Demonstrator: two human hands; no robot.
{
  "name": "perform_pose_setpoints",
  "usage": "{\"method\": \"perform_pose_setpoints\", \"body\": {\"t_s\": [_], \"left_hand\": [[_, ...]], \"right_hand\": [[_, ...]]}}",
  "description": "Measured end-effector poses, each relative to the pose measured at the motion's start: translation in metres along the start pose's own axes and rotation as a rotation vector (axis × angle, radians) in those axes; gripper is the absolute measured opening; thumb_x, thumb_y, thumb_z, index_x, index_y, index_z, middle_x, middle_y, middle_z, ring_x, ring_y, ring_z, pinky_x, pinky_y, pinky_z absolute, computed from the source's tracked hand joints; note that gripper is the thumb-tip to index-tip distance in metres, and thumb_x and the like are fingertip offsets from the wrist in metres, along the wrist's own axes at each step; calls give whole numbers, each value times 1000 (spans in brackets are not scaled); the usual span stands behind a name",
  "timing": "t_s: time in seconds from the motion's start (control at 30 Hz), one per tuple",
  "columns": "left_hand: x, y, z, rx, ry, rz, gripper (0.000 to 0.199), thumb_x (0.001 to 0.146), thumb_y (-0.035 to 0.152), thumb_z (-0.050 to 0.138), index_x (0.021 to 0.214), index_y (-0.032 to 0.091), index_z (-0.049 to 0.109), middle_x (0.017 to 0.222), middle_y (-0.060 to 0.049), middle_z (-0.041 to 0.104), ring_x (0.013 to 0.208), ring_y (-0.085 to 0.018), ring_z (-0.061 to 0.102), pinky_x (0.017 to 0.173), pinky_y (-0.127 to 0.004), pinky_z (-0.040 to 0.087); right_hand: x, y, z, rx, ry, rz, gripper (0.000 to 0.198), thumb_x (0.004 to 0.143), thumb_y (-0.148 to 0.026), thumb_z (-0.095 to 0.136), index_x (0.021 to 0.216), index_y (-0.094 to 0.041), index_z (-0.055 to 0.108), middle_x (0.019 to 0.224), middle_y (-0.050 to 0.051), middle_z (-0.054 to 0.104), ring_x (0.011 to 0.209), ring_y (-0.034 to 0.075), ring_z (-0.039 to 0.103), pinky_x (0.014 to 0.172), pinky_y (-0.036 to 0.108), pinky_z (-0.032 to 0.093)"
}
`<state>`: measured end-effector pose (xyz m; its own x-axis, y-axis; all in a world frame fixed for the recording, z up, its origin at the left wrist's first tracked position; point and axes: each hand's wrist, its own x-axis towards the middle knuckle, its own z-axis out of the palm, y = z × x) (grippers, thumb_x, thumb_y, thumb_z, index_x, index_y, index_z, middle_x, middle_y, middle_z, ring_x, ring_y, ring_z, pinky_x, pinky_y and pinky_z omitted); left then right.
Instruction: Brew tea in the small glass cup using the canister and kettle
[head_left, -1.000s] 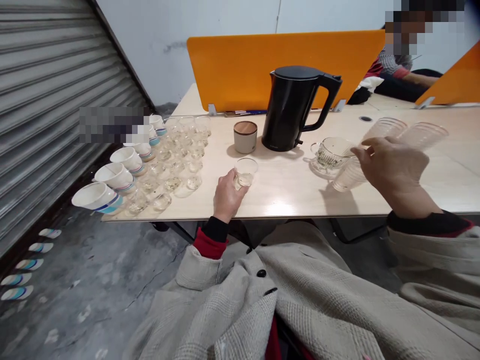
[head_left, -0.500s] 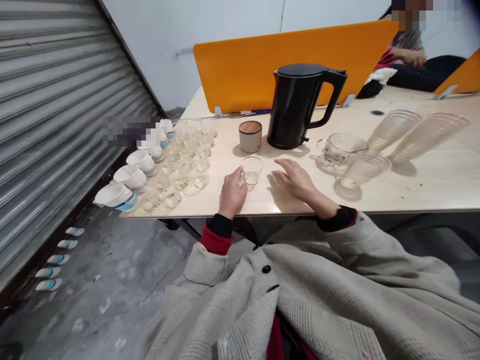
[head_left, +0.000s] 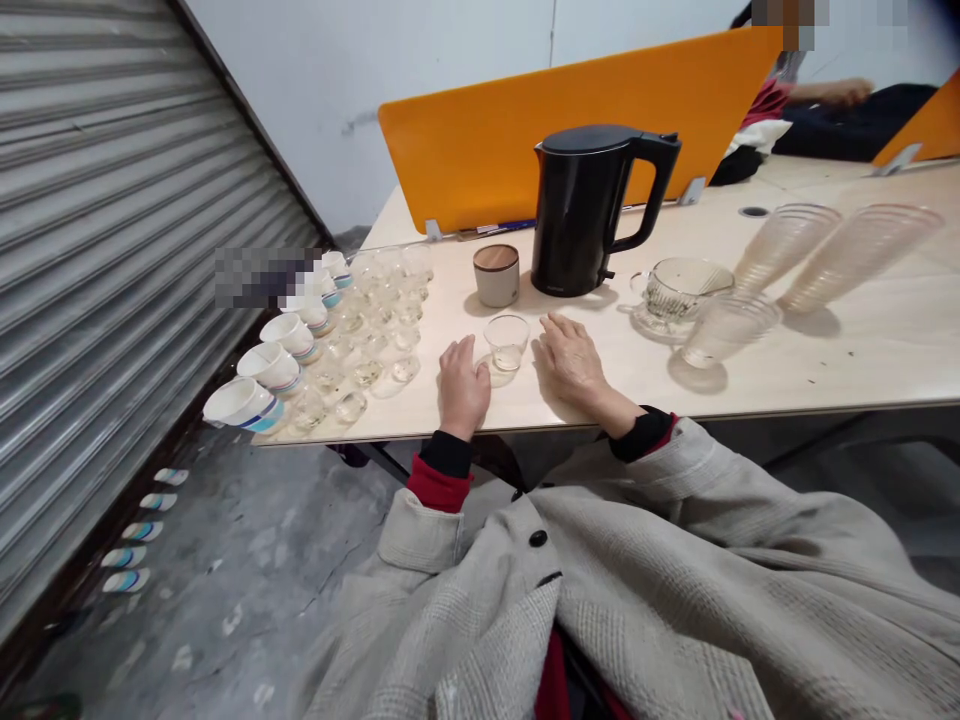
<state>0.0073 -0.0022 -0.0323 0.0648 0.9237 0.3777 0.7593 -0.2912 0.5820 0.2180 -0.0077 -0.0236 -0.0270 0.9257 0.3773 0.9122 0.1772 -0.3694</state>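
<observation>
Hands lie flat and empty on the counter [head_left: 825,370], left hand [head_left: 463,385] and right hand [head_left: 571,357] flanking a small glass cup [head_left: 507,342] standing near the front edge with little in it, kettle [head_left: 592,208] untouched behind.

Black kettle [head_left: 581,210], orange divider [head_left: 525,120], white cups [head_left: 274,365] with blue stripes, clear glass cup [head_left: 507,342]
</observation>
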Motion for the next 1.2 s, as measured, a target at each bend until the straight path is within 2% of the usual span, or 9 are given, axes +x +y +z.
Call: {"method": "perform_pose_setpoints", "body": {"t_s": [0.07,0.13,0.23,0.37,0.5,0.6,0.8,1.2], "left_hand": [[0,2,0,83,-20,22,58,98,15,52,156,12,55,165,-17,56,165,-34,33,136,-53,32],[0,6,-1,158,-73,25,59,101,14,46,160,10,51,170,-17,49,169,-33,25,138,-54,27],[0,13,-3,281,-167,-8,61,105,17,39,166,13,43,176,-14,41,170,-32,24,138,-53,25],[-1,18,-2,430,-273,-18,60,111,26,32,170,20,38,179,-7,36,170,-29,25,138,-53,21],[1,18,0,480,-307,1,59,112,30,27,169,26,42,179,-3,38,169,-30,26,138,-57,21],[2,18,1,495,-325,10,58,112,31,26,166,26,46,178,-2,39,168,-32,26,137,-58,21],[2,18,1,514,-332,22,59,111,30,28,167,25,46,179,-2,38,168,-33,26,137,-58,22],[1,18,0,431,-300,39,58,106,22,39,163,24,50,176,-9,43,167,-38,30,135,-64,24]], "right_hand": [[-1,-2,-1,-53,-52,23,61,106,-28,40,159,0,51,169,24,46,156,38,42,131,56,30],[-1,-5,-2,-91,-120,47,64,107,-30,40,163,2,45,173,25,39,161,39,36,132,58,28],[-3,-9,-4,-130,-219,65,68,108,-34,39,166,3,39,176,25,32,164,40,30,134,59,25],[-3,-13,-8,-163,-298,59,69,110,-37,35,166,4,38,177,26,31,166,41,27,135,59,21],[-3,-14,-10,-178,-298,41,69,110,-38,33,164,4,41,175,26,34,165,41,29,135,60,21],[-2,-13,-8,-188,-302,42,68,110,-39,32,163,2,42,175,26,35,165,40,28,135,59,22],[-2,-10,-4,-188,-279,33,67,111,-40,32,162,1,44,174,26,36,165,40,30,134,60,23],[-2,-10,-4,-165,-267,44,68,109,-39,31,160,4,45,174,27,36,164,42,29,134,61,23]]}}
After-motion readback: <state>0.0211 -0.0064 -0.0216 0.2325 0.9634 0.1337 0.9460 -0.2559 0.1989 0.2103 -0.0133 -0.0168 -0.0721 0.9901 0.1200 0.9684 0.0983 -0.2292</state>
